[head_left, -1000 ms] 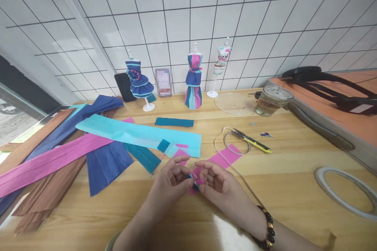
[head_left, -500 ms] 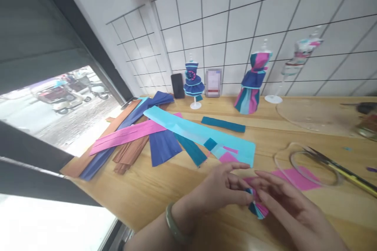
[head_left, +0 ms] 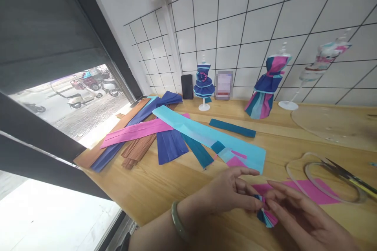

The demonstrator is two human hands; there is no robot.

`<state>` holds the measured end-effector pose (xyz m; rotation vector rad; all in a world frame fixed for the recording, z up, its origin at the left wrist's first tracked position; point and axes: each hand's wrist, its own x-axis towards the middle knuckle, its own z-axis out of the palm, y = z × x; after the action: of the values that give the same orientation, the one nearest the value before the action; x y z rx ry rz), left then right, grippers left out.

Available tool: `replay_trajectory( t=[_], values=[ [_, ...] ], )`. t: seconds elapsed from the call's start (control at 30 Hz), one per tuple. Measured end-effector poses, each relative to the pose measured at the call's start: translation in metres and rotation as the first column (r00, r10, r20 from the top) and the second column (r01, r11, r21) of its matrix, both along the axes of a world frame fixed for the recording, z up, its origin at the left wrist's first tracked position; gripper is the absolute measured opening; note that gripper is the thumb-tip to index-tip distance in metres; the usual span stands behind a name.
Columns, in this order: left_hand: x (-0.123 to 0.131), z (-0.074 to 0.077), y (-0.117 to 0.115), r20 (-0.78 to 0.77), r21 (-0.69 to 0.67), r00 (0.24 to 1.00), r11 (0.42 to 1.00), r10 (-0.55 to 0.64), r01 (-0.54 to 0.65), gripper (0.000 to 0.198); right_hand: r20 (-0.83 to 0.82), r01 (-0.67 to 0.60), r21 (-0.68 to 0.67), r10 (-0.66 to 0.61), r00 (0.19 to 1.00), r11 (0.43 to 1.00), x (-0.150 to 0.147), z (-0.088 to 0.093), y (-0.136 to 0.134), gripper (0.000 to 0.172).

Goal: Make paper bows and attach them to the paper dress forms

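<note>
Between my two hands is a small pleated piece of crepe paper (head_left: 267,219), striped in pink, light blue and dark teal, its lower end fanned out. My left hand (head_left: 226,191), with a pale bangle (head_left: 178,219) on the wrist, pinches its upper left side between thumb and fingers. From the right, my right hand (head_left: 306,215) grips the same piece with thumb and fingertips; the pinched part is mostly hidden. Behind the hands lies a pink paper sheet (head_left: 321,190). A light blue paper strip (head_left: 203,135) with small scraps on it lies just beyond my left hand.
Brown paper (head_left: 140,151), blue paper (head_left: 171,147) and a pink strip (head_left: 132,131) overlap at the left. Scissors (head_left: 350,176) and a clear looped cord (head_left: 306,168) lie at right. Small dress forms (head_left: 203,82) and a phone (head_left: 187,87) stand along the tiled wall.
The view has shifted, so everything appears further right except near the left edge. Both hands keep their pinch on the pleated paper, with little change in their pose.
</note>
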<state>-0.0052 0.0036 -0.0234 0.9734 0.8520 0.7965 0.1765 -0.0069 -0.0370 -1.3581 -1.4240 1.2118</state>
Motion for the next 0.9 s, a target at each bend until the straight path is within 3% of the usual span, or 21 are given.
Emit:
replay_trajectory(
  t=[0.4, 0.63, 0.9],
  values=[
    [0.002, -0.002, 0.003, 0.041, 0.014, 0.994, 0.995, 0.100, -0.101, 0.058, -0.090, 0.017, 0.062, -0.011, 0.996, 0.998, -0.005, 0.006, -0.002, 0.034],
    [0.001, 0.002, 0.007, -0.037, 0.052, 0.977, 0.977, 0.208, -0.206, 0.054, -0.156, 0.008, -0.023, -0.012, 0.988, 1.000, -0.010, 0.012, 0.001, 0.036],
    [0.003, 0.000, 0.007, -0.104, 0.078, 0.985, 0.989, 0.135, -0.127, 0.045, -0.307, -0.064, -0.093, 0.033, 0.951, 0.994, -0.012, 0.026, 0.004, 0.033]
  ],
)
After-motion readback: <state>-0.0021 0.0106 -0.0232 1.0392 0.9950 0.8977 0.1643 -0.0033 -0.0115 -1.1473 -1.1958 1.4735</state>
